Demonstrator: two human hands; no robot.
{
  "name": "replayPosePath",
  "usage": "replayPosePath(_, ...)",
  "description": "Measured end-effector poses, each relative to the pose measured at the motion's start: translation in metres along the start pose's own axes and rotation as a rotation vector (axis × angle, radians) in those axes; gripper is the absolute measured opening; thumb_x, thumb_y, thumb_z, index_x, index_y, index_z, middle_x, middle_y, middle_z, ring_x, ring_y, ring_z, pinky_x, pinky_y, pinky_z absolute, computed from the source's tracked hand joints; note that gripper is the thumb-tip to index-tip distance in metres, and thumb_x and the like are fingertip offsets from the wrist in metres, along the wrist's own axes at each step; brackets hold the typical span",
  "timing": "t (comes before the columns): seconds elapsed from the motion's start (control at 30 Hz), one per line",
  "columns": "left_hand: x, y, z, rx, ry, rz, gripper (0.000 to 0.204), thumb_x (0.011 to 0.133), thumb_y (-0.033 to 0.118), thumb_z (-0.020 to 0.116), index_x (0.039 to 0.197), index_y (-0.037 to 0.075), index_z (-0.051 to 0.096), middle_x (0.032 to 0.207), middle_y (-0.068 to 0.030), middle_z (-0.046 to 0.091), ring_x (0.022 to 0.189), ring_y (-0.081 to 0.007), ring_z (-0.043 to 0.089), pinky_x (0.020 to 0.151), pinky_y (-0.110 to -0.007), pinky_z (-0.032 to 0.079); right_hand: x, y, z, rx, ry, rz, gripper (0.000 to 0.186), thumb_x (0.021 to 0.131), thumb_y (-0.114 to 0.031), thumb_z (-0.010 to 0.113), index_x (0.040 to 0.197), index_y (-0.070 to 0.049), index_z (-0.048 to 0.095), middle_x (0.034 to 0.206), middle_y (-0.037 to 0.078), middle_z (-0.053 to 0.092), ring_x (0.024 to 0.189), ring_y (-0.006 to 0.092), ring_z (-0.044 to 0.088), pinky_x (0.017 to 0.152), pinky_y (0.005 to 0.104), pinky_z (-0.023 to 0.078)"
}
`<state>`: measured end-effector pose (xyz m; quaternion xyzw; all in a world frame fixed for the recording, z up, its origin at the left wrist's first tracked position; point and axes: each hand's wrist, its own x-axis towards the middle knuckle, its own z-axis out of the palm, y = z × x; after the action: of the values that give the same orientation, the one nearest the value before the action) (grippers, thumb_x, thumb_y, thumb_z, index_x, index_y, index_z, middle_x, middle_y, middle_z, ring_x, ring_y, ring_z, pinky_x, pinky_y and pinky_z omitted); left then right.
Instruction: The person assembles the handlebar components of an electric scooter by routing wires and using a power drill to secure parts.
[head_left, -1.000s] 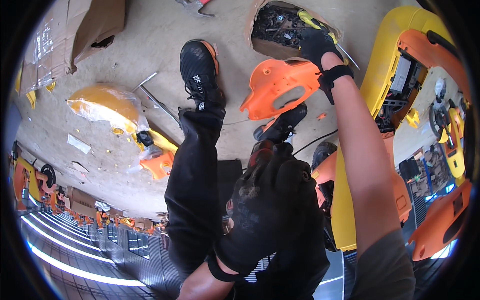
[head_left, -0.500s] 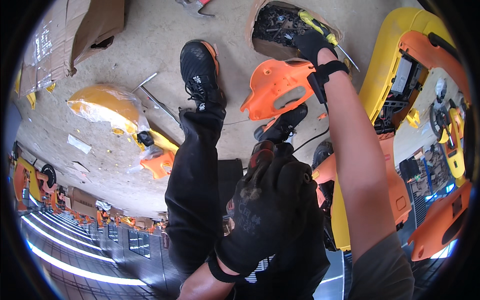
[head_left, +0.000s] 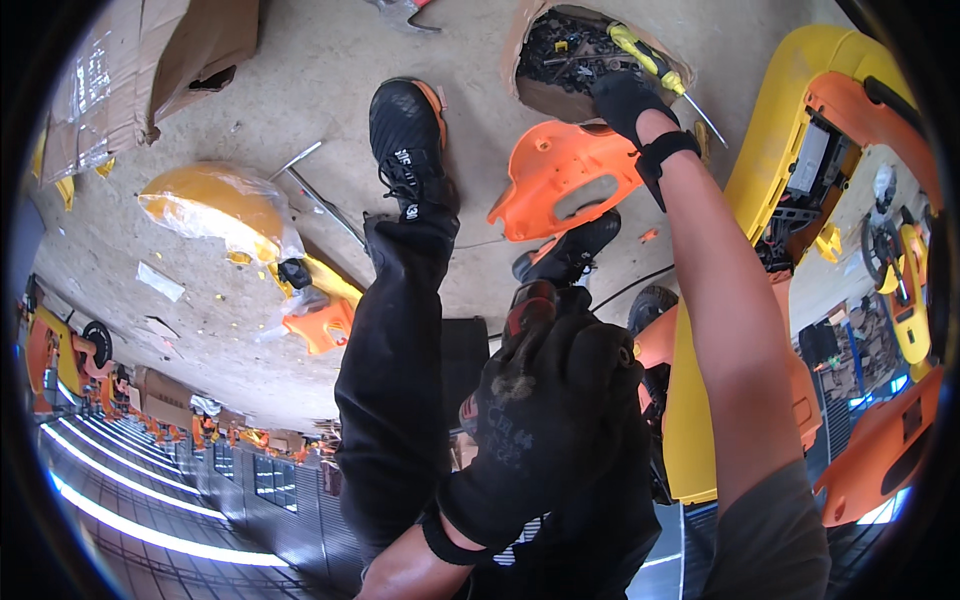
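My left hand (head_left: 560, 390), in a black glove, is closed around a red-and-black power drill (head_left: 530, 305), held low in front of my body; the hand hides much of it. My right hand (head_left: 628, 102), also gloved in black, reaches to the near right side of an open cardboard box (head_left: 548, 100) of small dark screws (head_left: 560, 50). Its fingertips blend into the dark contents, so their grip is hidden. A screwdriver (head_left: 645, 55) with a yellow-green handle rests across the box's right rim. Below the right wrist lies an orange plastic shell (head_left: 540, 175) with an oval opening.
A yellow-and-orange machine body (head_left: 770, 130) stands at right, its inside exposed. A plastic-wrapped yellow cover (head_left: 215, 205) and a metal T-handle bar (head_left: 325, 205) lie left on the floor. A torn carton (head_left: 140, 80) is far left; a hammer (head_left: 405, 12) lies at the far edge.
The whole view has shifted slightly. My right hand stays by the box and has moved a little, uncovering more screws and a small yellow piece. The left hand keeps hold of the drill.
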<state>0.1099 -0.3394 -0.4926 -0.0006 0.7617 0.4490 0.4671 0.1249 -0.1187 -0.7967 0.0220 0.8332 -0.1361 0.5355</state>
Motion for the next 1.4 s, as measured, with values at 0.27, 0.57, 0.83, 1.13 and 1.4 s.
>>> replayPosePath(0.27,0.001,0.002,-0.004,-0.004,-0.012,-0.020,0.019,0.078,0.009,0.067,0.095,0.004,0.060,0.088,-0.0134,0.061,0.076,-0.0318,0.062,0.066,-0.038,0.050,-0.010,-0.033,-0.011,0.126,-0.024,0.277,0.031,0.085,-0.017,0.046,0.105,-0.003,0.066,0.115,0.022,0.062,0.111,0.0368,0.058,0.094,0.0438,0.046)
replayPosePath(0.57,-0.001,0.001,-0.004,-0.012,0.004,-0.008,0.020,0.078,0.010,0.068,0.095,0.004,0.060,0.089,-0.0140,0.062,0.077,-0.0322,0.063,0.068,-0.039,0.049,0.013,-0.002,0.014,-0.039,-0.096,0.116,0.026,0.084,-0.016,0.046,0.093,-0.005,0.067,0.105,0.022,0.065,0.102,0.0361,0.062,0.088,0.0432,0.049)
replayPosePath(0.83,0.001,0.007,-0.003,0.003,0.022,0.026,0.022,0.077,0.010,0.069,0.097,0.004,0.061,0.095,-0.0157,0.063,0.083,-0.0333,0.063,0.072,-0.039,0.050,0.038,0.029,0.042,-0.140,0.057,0.007,0.027,0.081,-0.017,0.051,0.097,-0.003,0.068,0.098,0.018,0.068,0.088,0.0342,0.067,0.075,0.0435,0.053)
replayPosePath(1.13,-0.020,0.023,-0.018,-0.047,0.149,0.078,0.022,0.080,0.006,0.066,0.100,0.003,0.058,0.091,-0.0155,0.063,0.083,-0.0334,0.063,0.072,-0.038,0.050,-0.059,-0.040,-0.064,1.022,-0.066,0.042,0.013,0.087,-0.018,0.063,0.087,-0.005,0.065,0.068,-0.002,0.056,0.063,0.0072,0.050,0.060,0.0235,0.042)
replayPosePath(1.4,-0.068,0.064,-0.078,-0.296,0.161,0.232,0.030,0.078,0.002,0.061,0.107,0.000,0.056,0.090,-0.0170,0.061,0.086,-0.0369,0.061,0.074,-0.040,0.049,-0.206,-0.154,-0.150,1.844,0.102,-0.337,0.030,0.088,-0.011,0.062,0.116,-0.007,0.055,0.094,0.005,0.064,0.079,0.0116,0.059,0.068,0.0249,0.048)
